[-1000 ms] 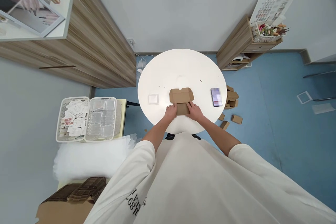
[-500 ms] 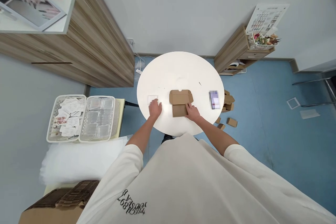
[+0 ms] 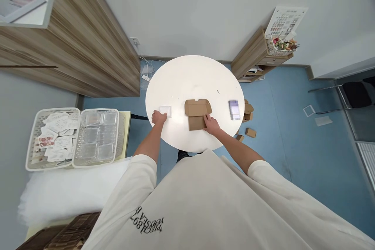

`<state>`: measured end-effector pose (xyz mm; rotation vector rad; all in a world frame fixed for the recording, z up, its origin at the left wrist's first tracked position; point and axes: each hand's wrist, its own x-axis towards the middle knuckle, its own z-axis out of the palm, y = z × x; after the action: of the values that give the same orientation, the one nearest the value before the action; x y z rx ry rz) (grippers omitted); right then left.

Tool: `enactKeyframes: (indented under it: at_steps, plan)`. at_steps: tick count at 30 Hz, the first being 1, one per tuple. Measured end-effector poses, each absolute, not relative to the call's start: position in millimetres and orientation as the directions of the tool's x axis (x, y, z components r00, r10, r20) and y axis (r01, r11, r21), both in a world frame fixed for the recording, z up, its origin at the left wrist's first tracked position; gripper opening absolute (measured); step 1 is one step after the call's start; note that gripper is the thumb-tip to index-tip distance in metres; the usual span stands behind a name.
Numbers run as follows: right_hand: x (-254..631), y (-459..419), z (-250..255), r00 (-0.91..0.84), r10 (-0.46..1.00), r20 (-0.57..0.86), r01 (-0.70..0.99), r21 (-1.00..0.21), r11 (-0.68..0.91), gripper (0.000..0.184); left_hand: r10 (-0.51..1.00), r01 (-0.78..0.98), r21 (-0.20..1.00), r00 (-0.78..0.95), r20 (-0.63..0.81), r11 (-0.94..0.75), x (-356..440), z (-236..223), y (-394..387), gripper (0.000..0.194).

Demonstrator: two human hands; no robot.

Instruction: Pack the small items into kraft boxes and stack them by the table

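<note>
A small brown cardboard box with its lid flaps open lies in the middle of the round white table. My right hand rests on the box's near right corner, fingers curled against the cardboard. My left hand has reached to the left edge of the table and touches the near edge of a small clear square packet; its fingers are bent over that edge, and whether they grip it is unclear.
A blurred phone-like object lies at the table's right side. Small cardboard boxes are scattered on the blue floor beyond it. Two white baskets of cards and clear trays stand at the left. Wooden cabinets flank the table.
My left hand left the box and moved left across the table to the clear packet. My right hand stayed on the box. The view shifted slightly.
</note>
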<state>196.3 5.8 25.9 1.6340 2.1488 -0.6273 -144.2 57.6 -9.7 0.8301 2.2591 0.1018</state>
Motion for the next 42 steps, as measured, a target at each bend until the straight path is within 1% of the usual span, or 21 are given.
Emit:
enactKeyframes:
  at_steps: [3, 7, 11, 13, 15, 18, 20, 21, 23, 25, 28, 31, 34, 37, 39, 42]
  plan:
    - [196.0, 5.9, 27.7, -0.262, 0.801, -0.538, 0.965, -0.144, 0.218, 0.094, 0.611, 0.547, 0.331, -0.476, -0.632, 0.769, -149.2, -5.4, 58.7, 0.044]
    - [195.8, 6.0, 28.7, -0.262, 0.802, -0.536, 0.965, -0.159, 0.208, 0.092, 0.722, 0.596, 0.431, -0.431, -0.541, 0.678, -146.6, 4.6, 51.4, 0.027]
    - [195.8, 5.6, 27.3, -0.264, 0.807, -0.529, 0.964, -0.167, 0.206, 0.092, 0.845, 0.64, 0.559, -0.322, -0.427, 0.527, -133.7, 19.9, 42.9, 0.028]
    - [195.7, 5.3, 27.1, -0.269, 0.811, -0.52, 0.963, -0.173, 0.208, 0.091, 0.901, 0.657, 0.627, -0.215, -0.376, 0.418, -122.9, 28.3, 40.8, 0.031]
    - [195.7, 4.9, 27.8, -0.273, 0.814, -0.512, 0.961, -0.177, 0.212, 0.09, 0.937, 0.675, 0.676, -0.07, -0.342, 0.297, -108.0, 35.7, 39.9, 0.032]
    - [196.1, 4.1, 29.8, -0.275, 0.819, -0.503, 0.96, -0.184, 0.21, 0.088, 0.932, 0.699, 0.702, 0.148, -0.331, 0.138, -78.3, 42.8, 39.0, 0.032]
    - [196.6, 3.6, 30.4, -0.277, 0.821, -0.499, 0.959, -0.19, 0.209, 0.087, 0.883, 0.745, 0.664, 0.266, -0.388, 0.068, -56.0, 44.1, 37.4, 0.032]
    - [196.9, 3.4, 30.2, -0.28, 0.822, -0.496, 0.959, -0.193, 0.21, 0.087, 0.858, 0.785, 0.618, 0.282, -0.429, 0.051, -45.0, 43.7, 36.1, 0.033]
    - [197.5, 3.0, 28.4, -0.28, 0.824, -0.492, 0.958, -0.2, 0.206, 0.088, 0.823, 0.869, 0.493, 0.262, -0.504, 0.025, -24.2, 41.2, 32.6, 0.033]
    - [198.2, 2.5, 25.5, -0.28, 0.828, -0.486, 0.957, -0.211, 0.2, 0.088, 0.797, 0.918, 0.397, 0.261, -0.544, -0.03, -6.1, 37.1, 28.8, 0.033]
    - [199.2, 1.3, 20.9, -0.283, 0.831, -0.478, 0.955, -0.224, 0.197, 0.088, 0.772, 0.943, 0.307, 0.288, -0.566, -0.127, 15.7, 29.9, 24.6, 0.033]
    - [200.2, -0.1, 18.0, -0.286, 0.836, -0.469, 0.955, -0.208, 0.21, 0.087, 0.775, 0.951, 0.256, 0.294, -0.56, -0.176, 31.6, 24.6, 21.6, 0.029]
    - [201.4, -1.2, 16.3, -0.298, 0.84, -0.453, 0.953, -0.194, 0.234, 0.087, 0.825, 0.945, 0.278, 0.294, -0.482, -0.174, 40.1, 24.1, 15.7, 0.028]
    - [202.8, -1.8, 14.4, -0.309, 0.843, -0.44, 0.948, -0.212, 0.237, 0.085, 0.896, 0.924, 0.361, 0.263, -0.357, -0.127, 38.2, 27.3, 6.9, 0.031]
    - [204.1, -2.1, 13.0, -0.316, 0.848, -0.427, 0.943, -0.238, 0.231, 0.085, 0.943, 0.914, 0.406, 0.147, -0.297, -0.015, 30.8, 28.3, 2.6, 0.03]
    - [206.7, -2.9, 11.9, -0.329, 0.849, -0.413, 0.935, -0.271, 0.23, 0.087, 0.948, 0.847, 0.454, -0.16, -0.277, 0.275, 12.9, 23.5, 3.2, 0.032]
